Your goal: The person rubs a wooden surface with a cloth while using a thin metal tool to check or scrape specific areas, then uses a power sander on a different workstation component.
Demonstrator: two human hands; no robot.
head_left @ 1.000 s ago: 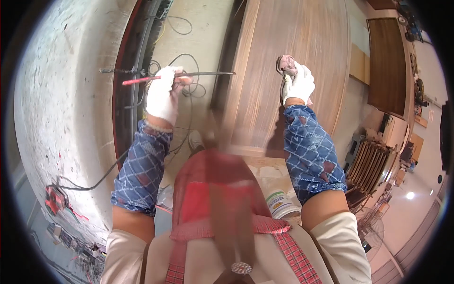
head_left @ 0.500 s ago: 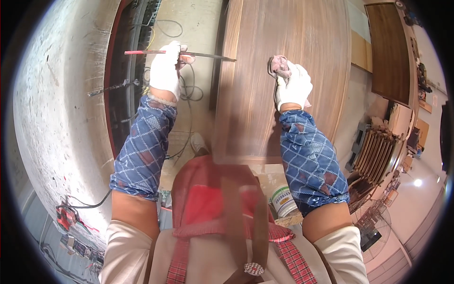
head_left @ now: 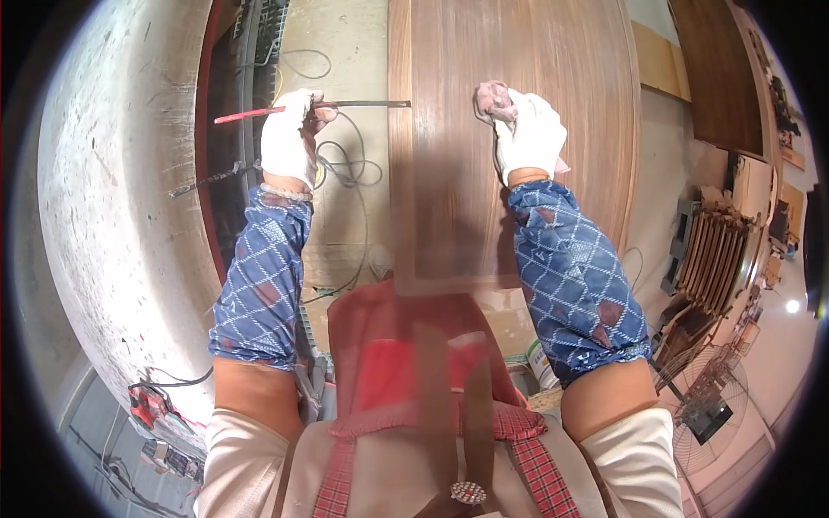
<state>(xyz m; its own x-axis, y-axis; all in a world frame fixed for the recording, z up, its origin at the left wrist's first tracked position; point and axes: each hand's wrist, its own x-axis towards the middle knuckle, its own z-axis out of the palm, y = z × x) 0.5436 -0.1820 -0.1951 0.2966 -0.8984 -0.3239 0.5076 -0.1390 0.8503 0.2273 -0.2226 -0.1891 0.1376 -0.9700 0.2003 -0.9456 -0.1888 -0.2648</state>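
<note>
My left hand (head_left: 292,138), in a white glove, grips a thin red-and-black stick (head_left: 250,114), shaped like a slim brush. Its red end points left, and the dark end reaches over the left border of a brown wood-grain panel (head_left: 484,224). Whether the tip touches the wood, I cannot tell. A crumpled pinkish rag (head_left: 496,100) is bunched in the fingers of my right hand (head_left: 533,134), also white-gloved. That hand is over the panel's middle; its underside is hidden, so contact with the surface is unclear.
A pale, paint-specked surface (head_left: 129,216) curves along the left, with a red tool (head_left: 148,404) on it. Loose cable (head_left: 350,164) coils on the floor beside the panel. At right are another brown panel (head_left: 721,78), stacked slats (head_left: 715,257) and a fan (head_left: 704,406); a white tub (head_left: 541,367) stands nearer.
The stick has shifted left, its red end now tilted lower. My right hand with the rag has moved slightly left and up in view. The whole view has shifted a little.
</note>
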